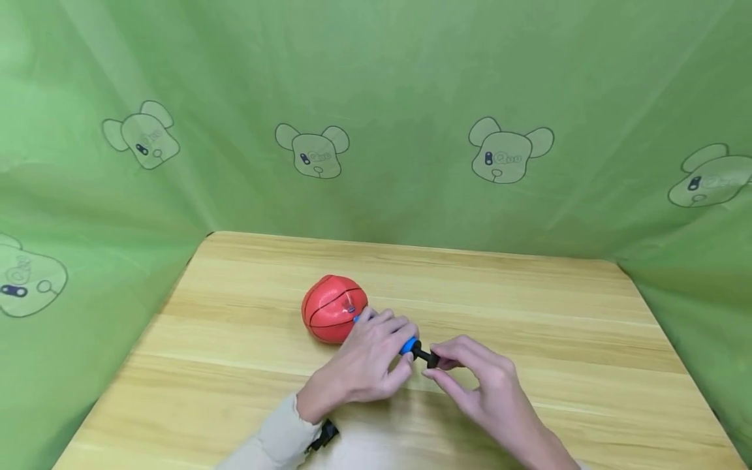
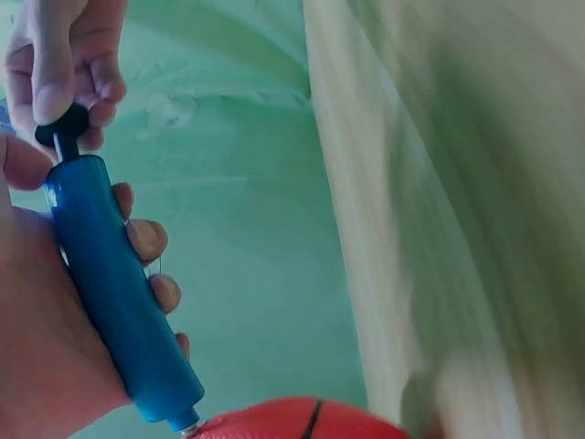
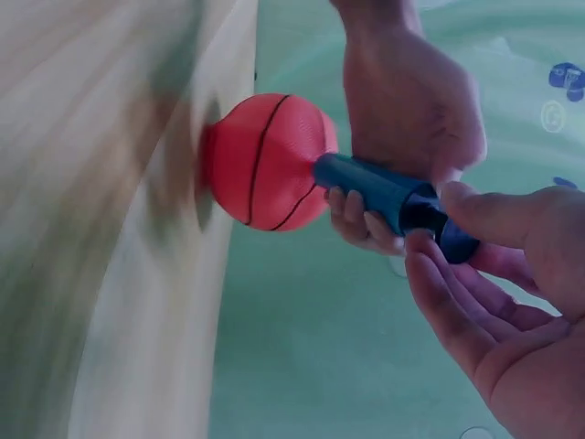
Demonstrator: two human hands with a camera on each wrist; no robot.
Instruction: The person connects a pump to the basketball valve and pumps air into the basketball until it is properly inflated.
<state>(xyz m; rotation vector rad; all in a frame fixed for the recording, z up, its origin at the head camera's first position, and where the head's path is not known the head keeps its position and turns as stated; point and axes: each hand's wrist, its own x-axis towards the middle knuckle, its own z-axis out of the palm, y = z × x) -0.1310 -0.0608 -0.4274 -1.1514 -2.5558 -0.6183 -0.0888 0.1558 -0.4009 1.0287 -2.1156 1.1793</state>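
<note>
A red ball (image 1: 333, 309) with black seam lines, like a small basketball, sits on the wooden table and looks partly soft. Against its side stands the nozzle end of a blue hand pump (image 2: 123, 283). My left hand (image 1: 371, 356) wraps its fingers round the pump's barrel. At the pump's other end my right hand (image 1: 490, 385) pinches the black handle (image 1: 433, 360) between thumb and fingers. A short length of black rod shows between handle and barrel. In the head view the left hand hides most of the barrel.
The wooden table (image 1: 235, 378) reaches out on all sides of the ball. Green sheeting (image 1: 399, 65) printed with bear heads hangs behind and beside it. A black strap piece (image 1: 324, 436) shows at the left sleeve.
</note>
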